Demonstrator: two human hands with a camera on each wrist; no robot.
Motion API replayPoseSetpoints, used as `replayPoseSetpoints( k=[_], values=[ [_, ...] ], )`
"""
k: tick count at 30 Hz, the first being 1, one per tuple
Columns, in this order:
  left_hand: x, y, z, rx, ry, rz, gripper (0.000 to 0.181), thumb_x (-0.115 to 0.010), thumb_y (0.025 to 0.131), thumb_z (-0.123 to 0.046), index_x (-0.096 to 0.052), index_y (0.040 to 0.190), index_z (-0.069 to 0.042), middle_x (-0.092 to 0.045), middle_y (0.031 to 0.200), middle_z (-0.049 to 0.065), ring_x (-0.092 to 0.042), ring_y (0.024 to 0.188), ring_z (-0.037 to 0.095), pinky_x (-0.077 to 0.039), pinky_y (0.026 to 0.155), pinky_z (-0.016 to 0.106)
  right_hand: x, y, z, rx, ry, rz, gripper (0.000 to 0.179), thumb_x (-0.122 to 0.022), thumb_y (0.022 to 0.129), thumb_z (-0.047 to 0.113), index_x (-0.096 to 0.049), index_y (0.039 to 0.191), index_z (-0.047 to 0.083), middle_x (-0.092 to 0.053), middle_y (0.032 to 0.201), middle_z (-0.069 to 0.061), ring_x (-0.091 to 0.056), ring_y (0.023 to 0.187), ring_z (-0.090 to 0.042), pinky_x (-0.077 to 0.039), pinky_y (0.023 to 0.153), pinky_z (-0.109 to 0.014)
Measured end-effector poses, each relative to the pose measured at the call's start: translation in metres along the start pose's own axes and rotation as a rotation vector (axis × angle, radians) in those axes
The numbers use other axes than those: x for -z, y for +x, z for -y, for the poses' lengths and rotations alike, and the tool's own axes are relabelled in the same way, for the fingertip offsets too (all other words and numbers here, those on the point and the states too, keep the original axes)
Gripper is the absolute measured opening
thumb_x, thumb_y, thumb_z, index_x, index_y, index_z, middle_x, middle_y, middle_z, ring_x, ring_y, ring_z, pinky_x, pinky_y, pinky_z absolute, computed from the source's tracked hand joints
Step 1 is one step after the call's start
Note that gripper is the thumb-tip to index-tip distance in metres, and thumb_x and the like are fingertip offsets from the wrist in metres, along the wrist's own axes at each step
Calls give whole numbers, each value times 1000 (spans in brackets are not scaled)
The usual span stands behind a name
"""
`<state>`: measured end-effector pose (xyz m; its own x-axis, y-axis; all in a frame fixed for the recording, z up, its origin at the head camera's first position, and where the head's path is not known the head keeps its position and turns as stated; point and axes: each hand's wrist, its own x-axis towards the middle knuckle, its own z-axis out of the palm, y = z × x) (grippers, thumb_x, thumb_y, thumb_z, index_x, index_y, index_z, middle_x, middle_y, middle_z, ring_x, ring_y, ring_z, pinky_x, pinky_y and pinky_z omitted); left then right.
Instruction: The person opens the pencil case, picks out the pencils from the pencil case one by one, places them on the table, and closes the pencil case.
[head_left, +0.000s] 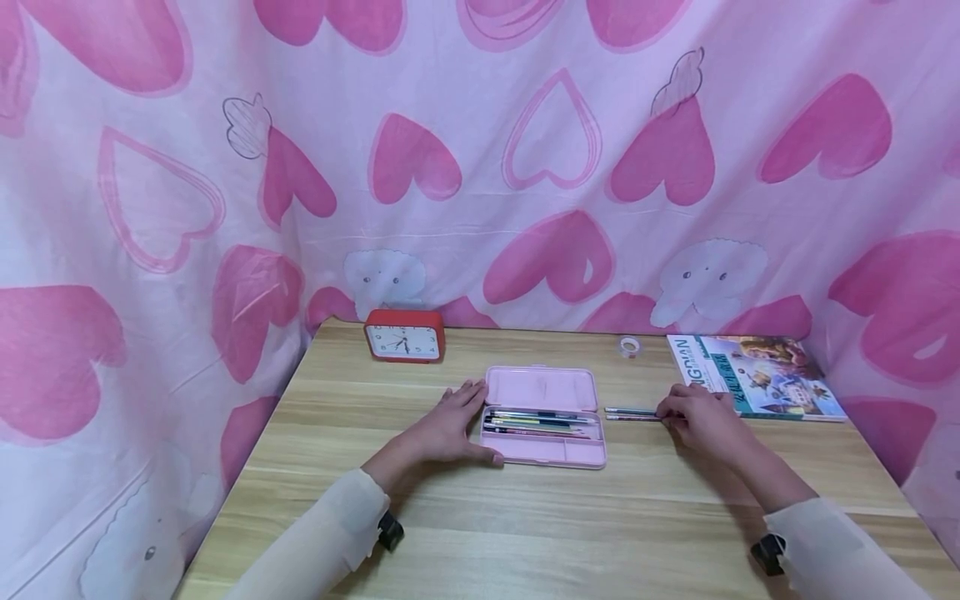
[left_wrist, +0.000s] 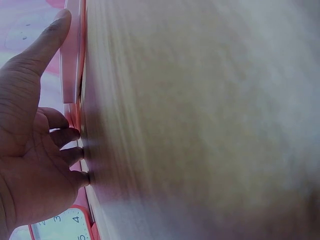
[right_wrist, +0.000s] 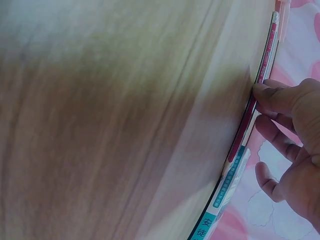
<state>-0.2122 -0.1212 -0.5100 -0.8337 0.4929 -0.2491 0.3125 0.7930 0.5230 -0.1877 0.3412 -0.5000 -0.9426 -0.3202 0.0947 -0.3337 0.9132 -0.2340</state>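
An open pink pencil case (head_left: pixel 540 387) lies mid-table with its lid folded back. Several pencils (head_left: pixel 536 423) lie in its long compartment. My left hand (head_left: pixel 453 423) is at the case's left side, fingers spread, with the thumb along the front edge. In the left wrist view the thumb lies against the pink case wall (left_wrist: pixel 71 75). Right of the case, my right hand (head_left: pixel 701 421) pinches slim pencils (head_left: pixel 628 413) low over the table, their left ends pointing at the case. The right wrist view shows a dark red pencil (right_wrist: pixel 267 52) at the thumb and fingertips.
A red alarm clock (head_left: pixel 405 337) stands at the back left. A roll of tape (head_left: pixel 629 347) and a colourful book (head_left: pixel 772 375) lie at the back right, the book just behind my right hand. A pink heart-patterned curtain (head_left: pixel 555 192) hangs around the wooden table (head_left: pixel 570 533).
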Motion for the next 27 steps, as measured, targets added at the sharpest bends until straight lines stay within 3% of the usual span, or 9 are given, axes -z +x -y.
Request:
replayPoseSetpoints(
  k=[9, 15, 23, 27],
  values=[
    [0, -2, 1, -4, 6, 2, 140, -85, 76, -83, -15, 179, -20, -9, 189, -2, 0, 177, 25, -4, 144, 55, 0, -1, 1, -3, 4, 4, 26, -84, 93, -1, -85, 99, 24, -76, 104, 1, -68, 103, -32, -46, 89, -72],
    [-1, -2, 1, -1, 9, 2, 139, -85, 76, -83, -15, 179, -21, -10, 189, -2, 0, 177, 25, -4, 144, 55, 3, 4, 9, 1, 19, -7, 13, -86, 96, 12, -85, 106, 21, -73, 103, 2, -65, 102, -27, -44, 89, -64],
    [-1, -3, -1, -2, -9, 8, 139, -86, 76, -81, -15, 179, -21, -9, 189, -2, 0, 177, 27, -3, 144, 56, 13, 17, 37, 26, 53, 14, 24, -81, 102, 23, -83, 123, 12, -76, 125, -13, -66, 124, -40, -45, 100, -75],
    [0, -1, 0, 9, -10, 7, 139, -86, 75, -82, -14, 180, -24, -8, 189, -4, 0, 177, 26, -3, 144, 57, 17, 27, 56, 50, 75, 27, 27, -80, 102, 24, -82, 127, 12, -75, 132, -15, -64, 129, -41, -46, 103, -70]
  ],
)
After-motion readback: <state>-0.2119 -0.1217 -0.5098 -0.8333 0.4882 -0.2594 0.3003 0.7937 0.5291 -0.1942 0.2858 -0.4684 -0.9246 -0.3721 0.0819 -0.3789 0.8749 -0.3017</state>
